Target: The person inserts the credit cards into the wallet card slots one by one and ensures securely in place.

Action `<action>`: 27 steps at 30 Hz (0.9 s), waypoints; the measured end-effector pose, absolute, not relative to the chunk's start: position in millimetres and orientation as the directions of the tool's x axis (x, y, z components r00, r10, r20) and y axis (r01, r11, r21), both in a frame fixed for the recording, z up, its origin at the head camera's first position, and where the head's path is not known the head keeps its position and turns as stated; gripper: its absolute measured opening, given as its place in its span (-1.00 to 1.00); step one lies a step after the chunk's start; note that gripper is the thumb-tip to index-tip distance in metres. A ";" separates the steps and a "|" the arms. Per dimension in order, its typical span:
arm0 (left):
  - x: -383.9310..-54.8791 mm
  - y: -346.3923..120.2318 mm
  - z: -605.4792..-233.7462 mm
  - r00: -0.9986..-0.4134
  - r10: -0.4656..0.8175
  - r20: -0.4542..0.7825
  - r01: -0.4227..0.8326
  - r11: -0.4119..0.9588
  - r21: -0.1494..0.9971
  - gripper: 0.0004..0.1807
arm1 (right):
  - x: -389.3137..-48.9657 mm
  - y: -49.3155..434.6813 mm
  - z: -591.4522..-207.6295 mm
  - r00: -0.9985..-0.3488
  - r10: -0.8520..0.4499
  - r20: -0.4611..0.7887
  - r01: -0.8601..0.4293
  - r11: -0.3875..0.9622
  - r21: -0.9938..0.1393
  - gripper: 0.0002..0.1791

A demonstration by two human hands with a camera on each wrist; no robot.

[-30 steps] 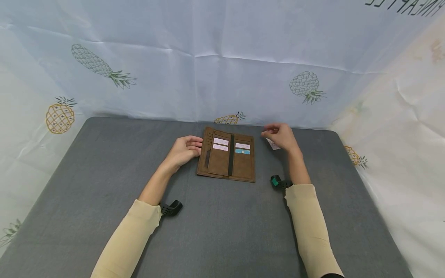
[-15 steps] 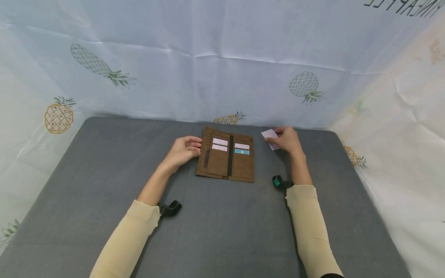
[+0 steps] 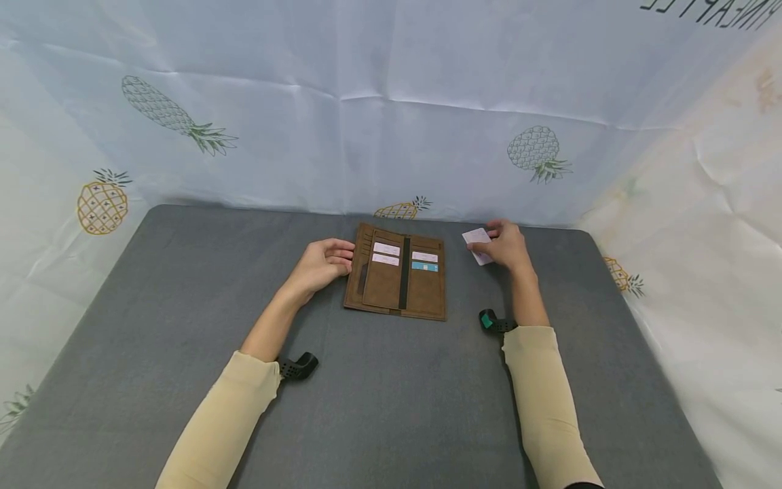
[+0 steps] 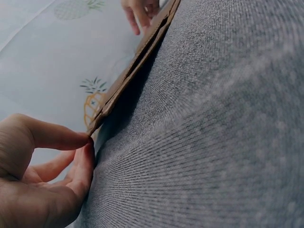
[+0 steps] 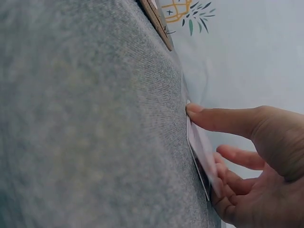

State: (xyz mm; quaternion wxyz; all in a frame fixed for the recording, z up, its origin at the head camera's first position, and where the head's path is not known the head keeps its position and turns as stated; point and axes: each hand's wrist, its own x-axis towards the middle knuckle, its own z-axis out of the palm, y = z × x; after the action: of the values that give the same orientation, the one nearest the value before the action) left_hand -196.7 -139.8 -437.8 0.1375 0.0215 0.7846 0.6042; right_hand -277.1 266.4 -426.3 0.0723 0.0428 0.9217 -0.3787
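Head and wrist views: left hand [image 3: 324, 263] pinches a matte brown oblong wallet [image 3: 383, 288], right hand [image 3: 508, 246] a thin pale card [image 3: 476, 236]

Grey fabric-covered table [image 3: 391, 394] across the lower frame. On it I note, at centre, a brown bifold wallet [image 3: 383, 288], unfolded; right of centre, a pale card [image 3: 474, 236] at my right hand [image 3: 508, 246].

Left sleeve [image 3: 220, 421] and right sleeve [image 3: 550, 401] are pale yellow. Left wrist-camera mount [image 3: 298, 367] is black, perforated. Right wrist-camera mount [image 3: 504, 326], beside right sleeve's cuff, is black with green patch [image 3: 487, 321]. Black band [image 3: 584, 485] shows at that sleeve's near end.
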 end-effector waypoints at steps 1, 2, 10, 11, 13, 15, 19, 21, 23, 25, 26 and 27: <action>-196.7 -139.6 -438.0 -0.961 0.199 -0.190 -0.133 0.269 0.954 -0.47 | -277.0 266.6 -426.6 -0.987 0.027 -0.159 0.131 0.706 -0.696 -0.15; -196.6 -139.5 -437.8 -0.962 0.198 -0.190 -0.133 0.269 0.954 -0.47 | -277.1 267.1 -426.9 -0.988 0.031 -0.148 0.127 0.705 -0.697 -0.16; -197.0 -138.6 -438.3 -0.962 0.195 -0.193 -0.136 0.271 0.953 -0.47 | -278.6 272.2 -432.1 -0.997 0.069 -0.042 0.078 0.682 -0.727 -0.46; -197.0 -138.7 -438.1 -0.962 0.195 -0.193 -0.137 0.269 0.953 -0.47 | -278.7 273.1 -432.5 -0.997 0.069 -0.029 0.068 0.671 -0.739 -0.49; -196.9 -138.8 -437.5 -0.961 0.195 -0.196 -0.140 0.268 0.953 -0.47 | -278.3 274.8 -432.0 -0.997 0.071 -0.007 0.051 0.640 -0.766 -0.55; -196.9 -138.6 -437.0 -0.961 0.196 -0.197 -0.141 0.268 0.953 -0.47 | -277.5 276.2 -430.5 -0.997 0.071 0.006 0.038 0.608 -0.793 -0.59; -197.1 -138.4 -437.2 -0.961 0.197 -0.196 -0.139 0.271 0.953 -0.48 | -274.5 274.8 -425.4 -0.995 0.098 0.025 0.031 0.533 -0.845 -0.59; -196.9 -138.5 -436.9 -0.961 0.196 -0.195 -0.137 0.273 0.952 -0.48 | -273.5 271.5 -422.5 -0.992 0.119 0.037 0.028 0.502 -0.864 -0.59; -196.7 -138.4 -436.7 -0.962 0.195 -0.192 -0.134 0.276 0.952 -0.48 | -273.2 266.5 -419.7 -0.989 0.139 0.045 0.026 0.471 -0.882 -0.60; -196.4 -138.1 -436.4 -0.963 0.193 -0.189 -0.130 0.280 0.951 -0.48 | -273.4 260.6 -417.6 -0.988 0.145 0.048 0.022 0.451 -0.892 -0.60; -196.3 -137.9 -436.4 -0.963 0.192 -0.188 -0.130 0.282 0.951 -0.48 | -273.9 257.7 -417.0 -0.988 0.143 0.053 0.016 0.444 -0.896 -0.60; -196.4 -137.6 -436.7 -0.963 0.191 -0.188 -0.129 0.283 0.951 -0.48 | -274.3 254.5 -416.5 -0.989 0.139 0.054 0.012 0.438 -0.899 -0.60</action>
State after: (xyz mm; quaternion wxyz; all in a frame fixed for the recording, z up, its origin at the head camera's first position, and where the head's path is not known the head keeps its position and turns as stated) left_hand -196.4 -137.6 -436.7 0.1338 0.0198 0.7895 0.5986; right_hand -274.3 254.5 -416.5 -0.0601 0.0449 0.8458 -0.5282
